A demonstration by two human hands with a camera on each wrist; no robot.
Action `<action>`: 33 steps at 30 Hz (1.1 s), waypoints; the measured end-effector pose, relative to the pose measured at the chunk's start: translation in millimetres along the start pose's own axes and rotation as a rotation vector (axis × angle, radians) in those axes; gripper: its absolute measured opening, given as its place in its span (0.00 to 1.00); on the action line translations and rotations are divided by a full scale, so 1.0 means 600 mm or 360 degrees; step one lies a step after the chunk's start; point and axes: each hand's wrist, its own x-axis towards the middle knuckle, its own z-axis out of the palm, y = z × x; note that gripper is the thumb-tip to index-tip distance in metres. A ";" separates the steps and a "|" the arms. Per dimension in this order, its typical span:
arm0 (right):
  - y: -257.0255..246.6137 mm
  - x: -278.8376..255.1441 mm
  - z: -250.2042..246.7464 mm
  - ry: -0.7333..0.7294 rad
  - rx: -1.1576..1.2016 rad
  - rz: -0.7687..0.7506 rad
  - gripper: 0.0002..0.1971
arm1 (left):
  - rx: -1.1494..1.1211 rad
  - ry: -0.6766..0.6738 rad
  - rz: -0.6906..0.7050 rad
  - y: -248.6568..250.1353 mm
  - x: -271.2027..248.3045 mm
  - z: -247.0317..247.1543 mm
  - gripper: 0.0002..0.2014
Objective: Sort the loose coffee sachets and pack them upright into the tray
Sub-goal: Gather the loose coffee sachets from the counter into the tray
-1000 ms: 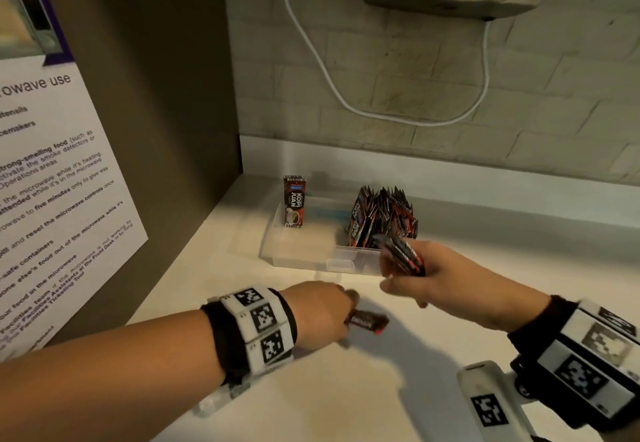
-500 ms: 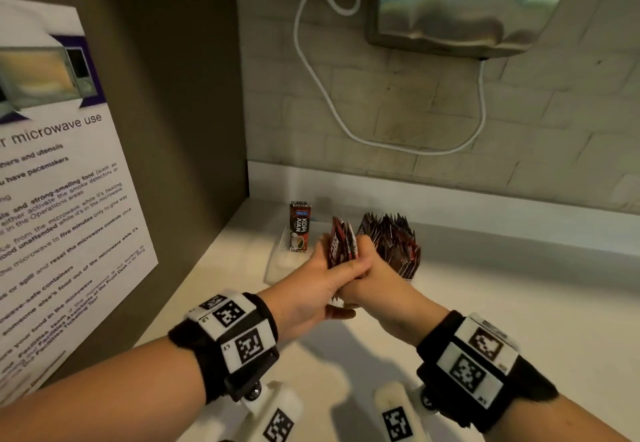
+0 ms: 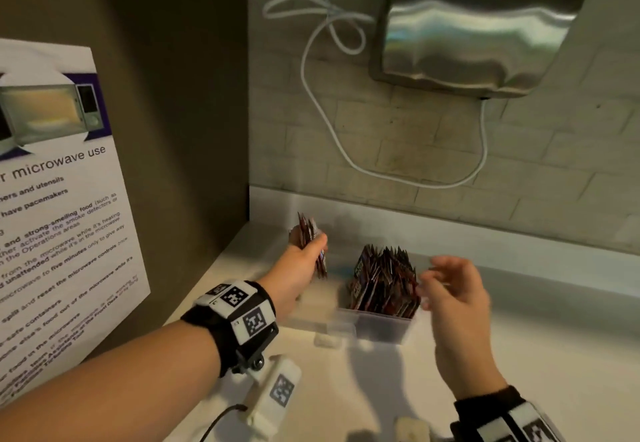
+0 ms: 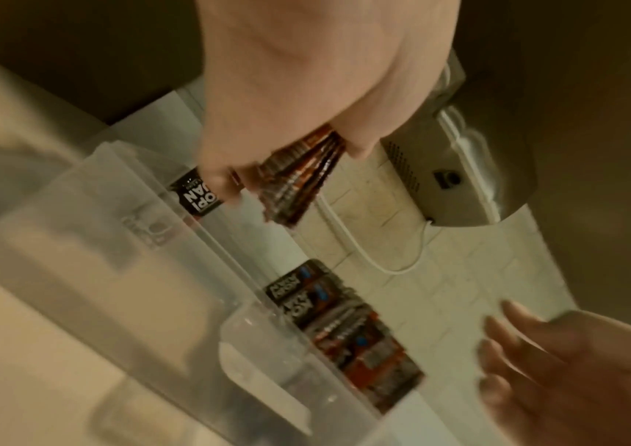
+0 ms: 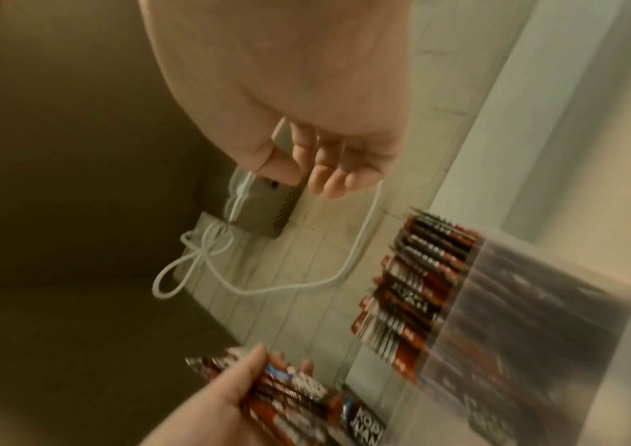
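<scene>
My left hand grips a small bundle of red-and-black coffee sachets upright above the left end of the clear plastic tray. The same bundle shows under the fingers in the left wrist view. A dense pack of sachets stands upright in the tray's right end. One more sachet stands at the far left of the tray, behind my left hand. My right hand hovers empty just right of the packed sachets, fingers loosely spread.
A poster on microwave use hangs on the brown panel at the left. A steel hand dryer with a white cable is mounted on the tiled wall behind. The tray sits on a white counter.
The right hand passed its sachets to the left hand and drew away to the right, empty. The left hand carried the bundle up and left over the tray.
</scene>
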 end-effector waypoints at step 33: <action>0.093 0.037 -0.031 0.0089 -0.0183 0.0674 0.03 | 0.0509 -0.0741 -0.0555 -0.003 0.049 0.053 0.52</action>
